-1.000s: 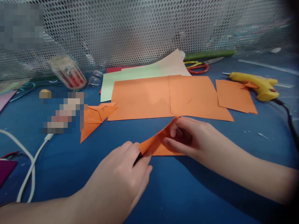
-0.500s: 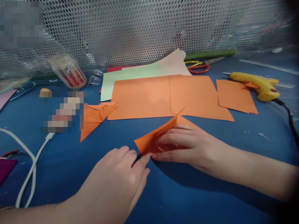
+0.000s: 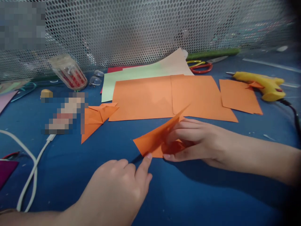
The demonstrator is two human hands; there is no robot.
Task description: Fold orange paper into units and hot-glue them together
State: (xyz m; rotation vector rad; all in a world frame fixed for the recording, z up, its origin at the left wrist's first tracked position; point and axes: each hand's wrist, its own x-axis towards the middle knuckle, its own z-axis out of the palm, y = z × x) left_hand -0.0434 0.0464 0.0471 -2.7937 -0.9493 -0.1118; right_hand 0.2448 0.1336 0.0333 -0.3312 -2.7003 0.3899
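Observation:
A folded sheet of orange paper [image 3: 150, 141] stands partly raised off the blue table, its flap leaning up. My left hand [image 3: 119, 185] has its index fingertip pressed on the paper's near corner, while the other fingers are curled in. From the right, my right hand [image 3: 199, 138] grips the same paper: its thumb lies along the near edge and its fingers are inside the fold, against the flap. Part of those fingers is hidden by the paper. Left of the hands lies a folded orange paper piece [image 3: 94, 117] with pointed corners.
Flat orange sheets [image 3: 143, 99] lie behind my hands, with a pale green sheet [image 3: 136, 77] and scissors [image 3: 201, 67] farther back. A yellow glue gun [image 3: 261, 84] rests at right beside a smaller orange sheet [image 3: 237, 97]. A jar [image 3: 69, 73] and white cable [image 3: 35, 169] are at left.
My right hand has shifted slightly right along the paper's near edge, apart from my left fingertip. My left hand has lowered a little, and more of the paper's inside shows.

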